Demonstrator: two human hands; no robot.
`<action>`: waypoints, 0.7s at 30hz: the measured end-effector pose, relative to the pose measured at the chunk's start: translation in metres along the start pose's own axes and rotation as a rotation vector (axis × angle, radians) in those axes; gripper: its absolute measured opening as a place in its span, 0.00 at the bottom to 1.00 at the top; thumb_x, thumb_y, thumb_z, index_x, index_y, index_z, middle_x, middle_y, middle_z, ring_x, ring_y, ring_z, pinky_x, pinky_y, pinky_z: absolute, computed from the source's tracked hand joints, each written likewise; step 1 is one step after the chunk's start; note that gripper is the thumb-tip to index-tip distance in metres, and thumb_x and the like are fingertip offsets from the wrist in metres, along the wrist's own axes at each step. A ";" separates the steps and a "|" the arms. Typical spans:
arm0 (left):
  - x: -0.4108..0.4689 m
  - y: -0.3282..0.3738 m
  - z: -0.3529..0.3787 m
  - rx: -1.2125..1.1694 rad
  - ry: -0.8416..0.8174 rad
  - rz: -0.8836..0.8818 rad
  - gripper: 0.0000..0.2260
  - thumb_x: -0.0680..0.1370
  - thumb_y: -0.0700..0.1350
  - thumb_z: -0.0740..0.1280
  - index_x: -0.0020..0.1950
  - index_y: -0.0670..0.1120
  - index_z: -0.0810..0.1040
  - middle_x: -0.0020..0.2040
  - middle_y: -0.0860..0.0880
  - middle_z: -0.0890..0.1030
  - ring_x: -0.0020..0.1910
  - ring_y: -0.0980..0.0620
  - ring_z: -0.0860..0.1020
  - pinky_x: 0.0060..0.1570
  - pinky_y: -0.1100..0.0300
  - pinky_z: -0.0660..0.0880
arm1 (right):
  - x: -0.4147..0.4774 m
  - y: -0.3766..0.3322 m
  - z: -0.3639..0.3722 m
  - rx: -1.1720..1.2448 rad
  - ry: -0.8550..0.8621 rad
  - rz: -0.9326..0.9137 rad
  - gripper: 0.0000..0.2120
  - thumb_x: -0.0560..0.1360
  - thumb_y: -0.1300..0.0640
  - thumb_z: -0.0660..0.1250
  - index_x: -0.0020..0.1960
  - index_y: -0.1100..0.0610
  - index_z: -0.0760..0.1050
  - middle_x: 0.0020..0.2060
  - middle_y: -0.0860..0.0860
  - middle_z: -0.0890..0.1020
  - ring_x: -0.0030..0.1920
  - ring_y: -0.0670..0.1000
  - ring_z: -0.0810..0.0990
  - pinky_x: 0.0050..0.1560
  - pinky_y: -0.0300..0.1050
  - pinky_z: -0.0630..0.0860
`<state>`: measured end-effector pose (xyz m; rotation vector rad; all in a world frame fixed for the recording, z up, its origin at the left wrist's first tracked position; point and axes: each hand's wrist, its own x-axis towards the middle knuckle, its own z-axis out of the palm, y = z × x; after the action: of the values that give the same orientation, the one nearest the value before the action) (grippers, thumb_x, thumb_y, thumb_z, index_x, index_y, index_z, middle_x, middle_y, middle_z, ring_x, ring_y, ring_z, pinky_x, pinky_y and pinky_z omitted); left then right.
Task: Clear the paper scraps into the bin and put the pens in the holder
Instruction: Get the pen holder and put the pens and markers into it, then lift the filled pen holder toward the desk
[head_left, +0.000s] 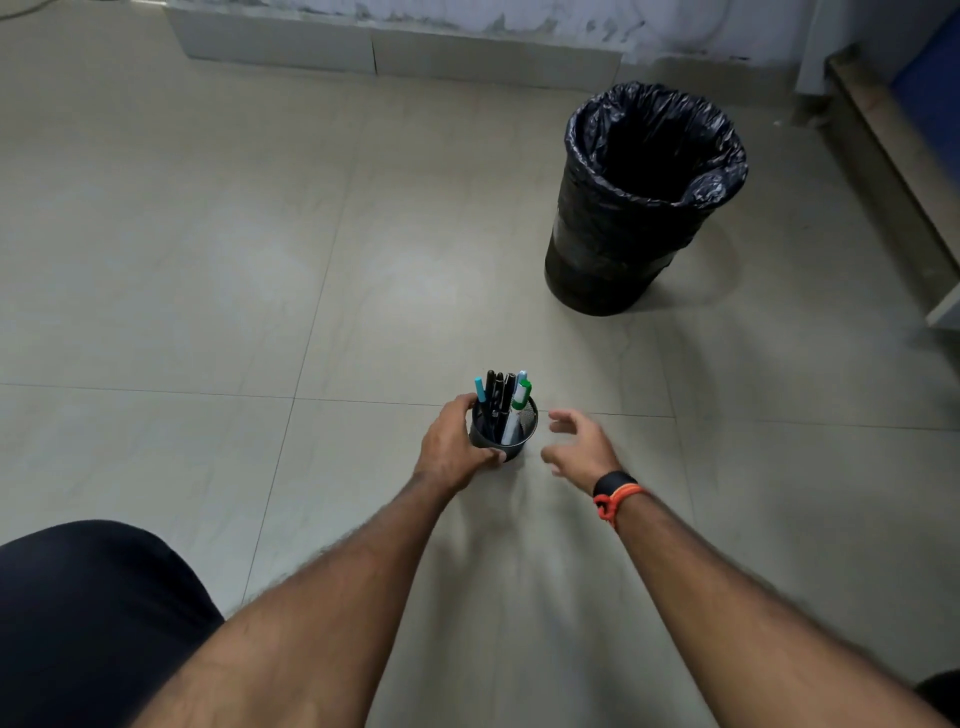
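A black mesh pen holder (521, 432) stands on the tiled floor in front of me. Several pens (503, 397) stick up out of it, black, blue and one white with a green cap. My left hand (451, 448) is wrapped around the holder's left side, thumb across its front. Just right of the holder my right hand (579, 442) hovers with fingers spread and nothing in it. A black bin (639, 244) lined with a black bag stands farther off at the right, its inside dark. I see no paper scraps on the floor.
Pale floor tiles (208, 260) stretch to a white skirting ledge (363, 49) along the far wall. A wooden edge with a blue panel (893, 156) runs down the right side. My dark-clothed knee (88, 623) fills the lower left.
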<state>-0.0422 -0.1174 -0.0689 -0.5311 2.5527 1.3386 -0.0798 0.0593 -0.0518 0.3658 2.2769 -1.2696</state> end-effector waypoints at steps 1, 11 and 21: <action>0.000 0.002 -0.002 -0.015 -0.016 -0.003 0.37 0.62 0.46 0.80 0.68 0.52 0.69 0.64 0.53 0.77 0.58 0.52 0.76 0.55 0.59 0.73 | -0.001 0.003 0.002 -0.051 -0.072 -0.011 0.33 0.66 0.70 0.71 0.68 0.55 0.70 0.62 0.53 0.75 0.50 0.52 0.77 0.48 0.49 0.79; -0.019 0.061 -0.064 -0.024 -0.120 -0.100 0.29 0.62 0.39 0.78 0.62 0.48 0.79 0.57 0.53 0.83 0.45 0.55 0.84 0.52 0.59 0.79 | -0.049 -0.070 -0.004 0.040 -0.179 -0.104 0.40 0.60 0.58 0.82 0.67 0.53 0.68 0.55 0.45 0.77 0.56 0.44 0.75 0.45 0.23 0.67; -0.111 0.215 -0.220 -0.454 -0.259 -0.158 0.36 0.55 0.39 0.79 0.63 0.38 0.78 0.58 0.43 0.83 0.52 0.41 0.83 0.57 0.42 0.78 | -0.193 -0.237 -0.112 0.096 -0.181 -0.134 0.33 0.60 0.63 0.81 0.61 0.55 0.71 0.53 0.46 0.81 0.54 0.41 0.79 0.45 0.26 0.74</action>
<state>-0.0326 -0.1630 0.2549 -0.5751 1.9626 1.7998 -0.0602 0.0315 0.2725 0.1272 2.1222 -1.4215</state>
